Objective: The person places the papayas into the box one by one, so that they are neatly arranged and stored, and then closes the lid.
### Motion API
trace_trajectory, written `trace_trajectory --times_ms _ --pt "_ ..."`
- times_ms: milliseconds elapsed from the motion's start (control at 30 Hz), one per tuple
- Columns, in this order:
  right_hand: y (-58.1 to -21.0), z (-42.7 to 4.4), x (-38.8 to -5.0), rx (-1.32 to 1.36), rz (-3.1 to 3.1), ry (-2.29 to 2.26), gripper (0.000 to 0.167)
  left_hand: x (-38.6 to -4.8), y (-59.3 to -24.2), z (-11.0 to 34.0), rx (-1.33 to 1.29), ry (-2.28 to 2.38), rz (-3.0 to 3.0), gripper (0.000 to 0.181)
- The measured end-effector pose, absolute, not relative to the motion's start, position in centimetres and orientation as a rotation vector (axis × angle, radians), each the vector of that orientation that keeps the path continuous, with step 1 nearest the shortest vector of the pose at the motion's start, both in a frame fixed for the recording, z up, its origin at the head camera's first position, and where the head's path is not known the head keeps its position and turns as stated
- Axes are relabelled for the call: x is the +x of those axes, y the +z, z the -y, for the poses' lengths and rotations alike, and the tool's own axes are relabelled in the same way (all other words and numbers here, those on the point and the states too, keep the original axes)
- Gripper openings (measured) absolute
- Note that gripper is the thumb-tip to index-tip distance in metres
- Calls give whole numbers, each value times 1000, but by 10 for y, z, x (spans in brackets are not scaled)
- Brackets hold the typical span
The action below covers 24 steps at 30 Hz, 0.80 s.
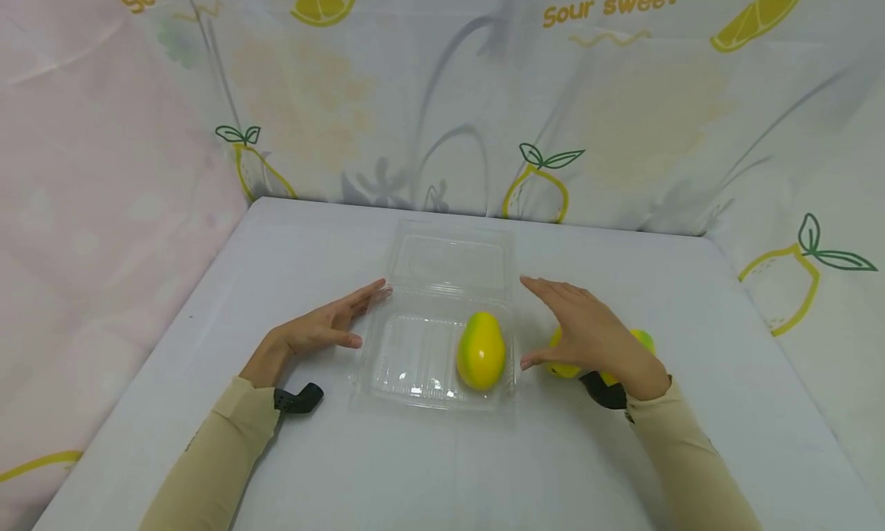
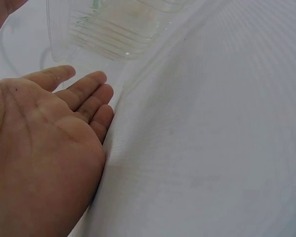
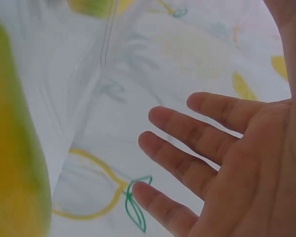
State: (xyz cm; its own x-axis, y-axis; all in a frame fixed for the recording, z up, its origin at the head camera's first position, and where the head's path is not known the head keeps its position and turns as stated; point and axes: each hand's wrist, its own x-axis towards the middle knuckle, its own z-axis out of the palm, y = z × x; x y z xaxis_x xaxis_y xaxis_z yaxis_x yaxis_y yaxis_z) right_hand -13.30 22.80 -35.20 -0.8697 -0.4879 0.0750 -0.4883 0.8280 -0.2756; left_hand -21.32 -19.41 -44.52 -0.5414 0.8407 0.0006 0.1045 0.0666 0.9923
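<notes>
A clear plastic clamshell box (image 1: 415,354) lies with its lid (image 1: 452,258) folded back, away from the person. One yellow-green fruit (image 1: 482,352) rests in the right part of its base. At the box's left side is the left hand (image 1: 318,327), fingers extended and holding nothing; the left wrist view shows its palm (image 2: 44,143) near the box (image 2: 108,29). The right hand (image 1: 588,327) is spread at the box's right side, also holding nothing. In the right wrist view its fingers (image 3: 187,133) are apart, with a fruit (image 3: 15,148) at the left edge.
More yellow-green fruit (image 1: 643,339) lies on the white table (image 1: 456,469) behind and under the right hand, partly hidden by it. A cloth printed with lemons (image 1: 415,93) hangs beyond the table. Black wrist devices (image 1: 299,398) are on both arms.
</notes>
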Motion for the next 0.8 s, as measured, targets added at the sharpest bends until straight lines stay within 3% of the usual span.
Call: trace_trajectory --times_ms 533,800 --pt "-327 -304 -145 668 2981 787 111 -213 -443 195 948 1517 -1755 95" --pt "-322 -330 -130 549 2941 838 111 -213 -444 194 925 1521 -1762 96"
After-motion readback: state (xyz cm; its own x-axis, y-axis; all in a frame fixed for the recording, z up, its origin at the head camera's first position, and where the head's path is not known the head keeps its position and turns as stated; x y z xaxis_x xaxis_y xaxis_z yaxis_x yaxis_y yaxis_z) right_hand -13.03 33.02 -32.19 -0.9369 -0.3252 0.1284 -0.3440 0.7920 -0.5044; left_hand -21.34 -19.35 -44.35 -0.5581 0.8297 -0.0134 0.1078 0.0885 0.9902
